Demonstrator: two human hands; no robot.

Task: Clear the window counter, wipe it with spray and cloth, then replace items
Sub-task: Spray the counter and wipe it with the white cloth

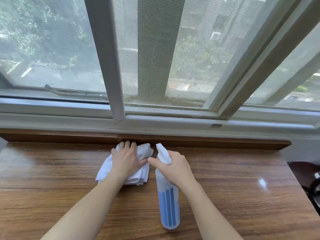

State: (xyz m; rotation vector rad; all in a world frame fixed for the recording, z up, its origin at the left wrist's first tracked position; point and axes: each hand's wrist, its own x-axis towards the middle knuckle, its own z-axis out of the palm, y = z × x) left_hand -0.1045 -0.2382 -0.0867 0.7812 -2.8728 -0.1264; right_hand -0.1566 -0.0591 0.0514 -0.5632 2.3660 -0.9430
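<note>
With the wooden table (pixel 225 179) bare of items, seems midway through wiping: left hand (pixel 127 159) pressing the white cloth (pixel 142 172) near the back ledge, right hand (pixel 173 166) clamped round the spray bottle (pixel 168 201) just beside it, replacing items yet to come.

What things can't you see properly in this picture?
Head view only:
- The cloth is partly covered by the left hand.
- The spray bottle trigger is hidden inside the right hand.
- A dark object is cut off by the right edge.
- Outside is blurred by the window screen.
</note>
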